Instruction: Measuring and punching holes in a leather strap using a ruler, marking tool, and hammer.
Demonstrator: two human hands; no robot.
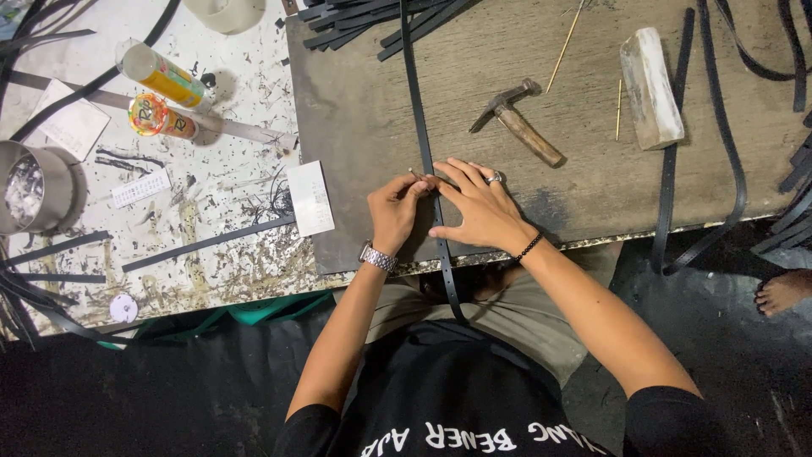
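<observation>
A dark, worn counter (364,101) carries a long black strap (420,127) that runs from its far edge, under both hands, and off the near edge over the person's lap. The right hand (480,207) lies flat with fingers spread, pressing the strap down. The left hand (394,211), a watch on its wrist, pinches a small thin tool (416,174) at the strap's edge. A hammer (518,120) lies just beyond, a pale block (651,86) further right.

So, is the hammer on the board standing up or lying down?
Lying down. The hammer rests flat on its side on the dark board, wooden handle pointing toward the person, apart from both hands.
</observation>
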